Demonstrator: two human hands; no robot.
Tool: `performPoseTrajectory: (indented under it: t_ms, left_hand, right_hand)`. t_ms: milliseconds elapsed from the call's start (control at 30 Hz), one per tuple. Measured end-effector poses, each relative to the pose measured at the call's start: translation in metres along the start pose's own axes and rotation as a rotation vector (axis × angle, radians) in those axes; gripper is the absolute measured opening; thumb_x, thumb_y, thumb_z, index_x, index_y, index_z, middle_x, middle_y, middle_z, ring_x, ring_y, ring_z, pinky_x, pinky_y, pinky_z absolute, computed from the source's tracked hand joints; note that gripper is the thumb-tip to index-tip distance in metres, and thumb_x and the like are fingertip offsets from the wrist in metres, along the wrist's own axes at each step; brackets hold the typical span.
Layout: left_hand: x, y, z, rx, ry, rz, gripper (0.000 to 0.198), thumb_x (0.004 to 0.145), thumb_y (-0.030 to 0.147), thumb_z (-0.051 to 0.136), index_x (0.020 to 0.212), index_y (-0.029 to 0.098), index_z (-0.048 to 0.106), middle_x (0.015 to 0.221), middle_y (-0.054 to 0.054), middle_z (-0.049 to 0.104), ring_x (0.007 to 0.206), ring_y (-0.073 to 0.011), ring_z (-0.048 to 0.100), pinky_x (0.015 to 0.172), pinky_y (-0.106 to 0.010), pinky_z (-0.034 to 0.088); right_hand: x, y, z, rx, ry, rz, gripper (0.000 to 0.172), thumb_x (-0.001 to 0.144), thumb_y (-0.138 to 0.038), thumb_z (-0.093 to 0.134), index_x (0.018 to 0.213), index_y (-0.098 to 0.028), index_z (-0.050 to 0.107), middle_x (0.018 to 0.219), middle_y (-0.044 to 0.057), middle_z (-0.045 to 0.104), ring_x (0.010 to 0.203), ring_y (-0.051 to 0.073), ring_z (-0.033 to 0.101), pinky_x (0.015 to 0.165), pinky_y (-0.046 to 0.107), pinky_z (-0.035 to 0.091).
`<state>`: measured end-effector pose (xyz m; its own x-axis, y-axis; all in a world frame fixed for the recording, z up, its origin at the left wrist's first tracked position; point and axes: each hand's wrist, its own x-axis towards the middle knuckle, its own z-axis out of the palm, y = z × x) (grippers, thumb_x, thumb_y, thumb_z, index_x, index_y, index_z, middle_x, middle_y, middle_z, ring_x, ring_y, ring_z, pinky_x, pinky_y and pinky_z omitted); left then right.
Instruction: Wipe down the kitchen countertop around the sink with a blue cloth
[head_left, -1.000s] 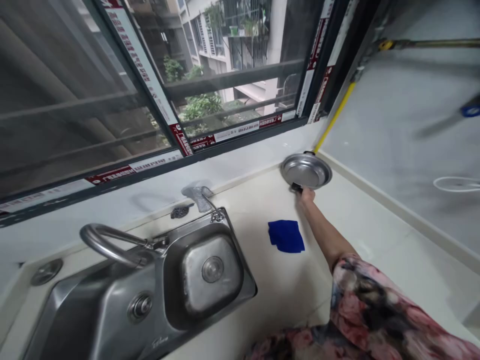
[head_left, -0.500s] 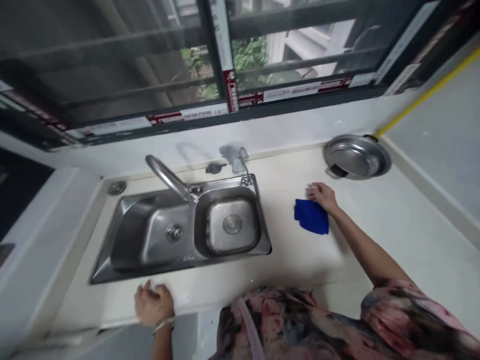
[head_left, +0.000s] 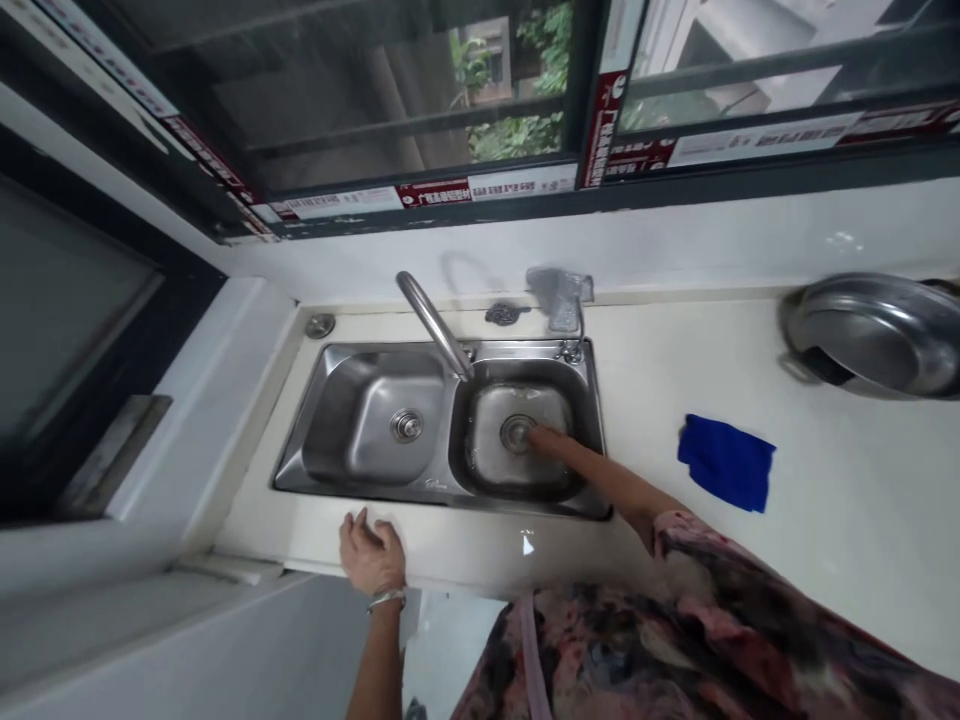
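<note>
My right hand [head_left: 547,440] reaches down into the right basin [head_left: 484,470] of the steel sink, which holds some shallow water. Its bunched fingers close on the drain strainer [head_left: 516,432] at the bottom, the tips partly hidden. My left hand [head_left: 373,553], a bracelet on the wrist, rests on the counter's front edge below the left basin [head_left: 337,430]. It holds nothing, its fingers loosely bent and apart. To the right of the sink a blue cloth [head_left: 726,462] lies flat on the counter, touched by neither hand.
A curved faucet [head_left: 431,320] rises behind the sink's middle. Behind the right basin are a grey cloth-like item [head_left: 561,295] and a dark scouring pad [head_left: 506,313]. A steel pan [head_left: 874,335] stands at the far right, and a round metal lid [head_left: 320,325] sits at the left corner.
My right hand has let go of the blue cloth and moved left into the right basin. The view has turned left. My left hand still rests on the counter edge.
</note>
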<state>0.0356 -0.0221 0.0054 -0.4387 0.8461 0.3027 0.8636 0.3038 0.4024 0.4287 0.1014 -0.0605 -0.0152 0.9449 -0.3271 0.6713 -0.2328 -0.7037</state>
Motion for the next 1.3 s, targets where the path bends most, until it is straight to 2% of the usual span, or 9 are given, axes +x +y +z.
performPoseTrajectory:
  t_ms: [167,333,467,767,933,1067,1300]
  left_hand:
    - [-0.004,-0.001,-0.003,0.071,-0.007,0.000,0.049,0.099,0.038,0.047,0.135,0.011,0.063,0.153,-0.023,0.056,0.145,-0.0340,0.052,0.124,-0.052,0.040]
    - [-0.007,-0.005,0.000,0.071,0.033,0.031,0.045,0.099,0.038,0.049,0.133,0.012,0.064,0.150,-0.021,0.058,0.142,-0.0326,0.055,0.121,-0.051,0.044]
    - [-0.007,-0.011,0.003,0.065,0.053,0.047,0.042,0.097,0.035,0.053,0.133,0.016,0.064,0.149,-0.019,0.059,0.140,-0.0317,0.056,0.120,-0.051,0.045]
    - [-0.005,-0.013,0.003,0.069,0.061,0.105,0.042,0.096,0.033,0.054,0.132,0.014,0.065,0.147,-0.021,0.061,0.137,-0.0335,0.059,0.117,-0.054,0.049]
    - [-0.005,-0.015,0.004,0.080,0.075,0.109,0.042,0.097,0.034,0.054,0.132,0.013,0.066,0.146,-0.022,0.062,0.136,-0.0340,0.060,0.115,-0.054,0.050]
    - [-0.004,-0.018,0.006,0.071,0.072,0.112,0.043,0.096,0.034,0.054,0.133,0.014,0.065,0.147,-0.021,0.061,0.136,-0.0341,0.060,0.116,-0.054,0.049]
    - [-0.007,-0.013,0.007,0.042,0.066,0.056,0.044,0.097,0.036,0.052,0.133,0.014,0.065,0.150,-0.021,0.059,0.140,-0.0345,0.056,0.121,-0.055,0.044]
  right_hand:
    - [0.016,0.011,0.040,-0.252,-0.151,0.039,0.030,0.102,-0.038,0.071,0.122,-0.016,0.069,0.125,0.008,0.070,0.110,0.022,0.070,0.096,0.044,0.061]
    - [0.028,0.014,0.068,-0.426,-0.157,0.066,0.037,0.102,-0.039,0.070,0.133,-0.018,0.065,0.139,0.011,0.064,0.123,0.027,0.065,0.104,0.050,0.058]
    - [0.034,0.014,0.078,-0.483,-0.144,0.087,0.040,0.103,-0.040,0.069,0.136,-0.019,0.064,0.141,0.011,0.063,0.124,0.027,0.065,0.104,0.050,0.058]
    - [0.038,0.014,0.069,-0.442,-0.161,0.084,0.039,0.102,-0.040,0.070,0.134,-0.019,0.064,0.140,0.010,0.063,0.122,0.026,0.064,0.104,0.050,0.057]
    - [0.036,0.013,0.068,-0.383,-0.171,0.101,0.035,0.098,-0.019,0.066,0.132,-0.014,0.064,0.143,0.016,0.061,0.126,0.027,0.059,0.102,0.037,0.050]
    - [0.027,0.020,0.060,-0.354,-0.180,0.106,0.033,0.098,-0.020,0.065,0.130,-0.014,0.065,0.139,0.014,0.064,0.115,0.024,0.064,0.096,0.036,0.052]
    - [-0.006,0.028,0.027,-0.310,-0.123,-0.085,0.031,0.093,-0.013,0.060,0.123,-0.017,0.070,0.122,0.011,0.073,0.107,0.021,0.069,0.093,0.028,0.052]
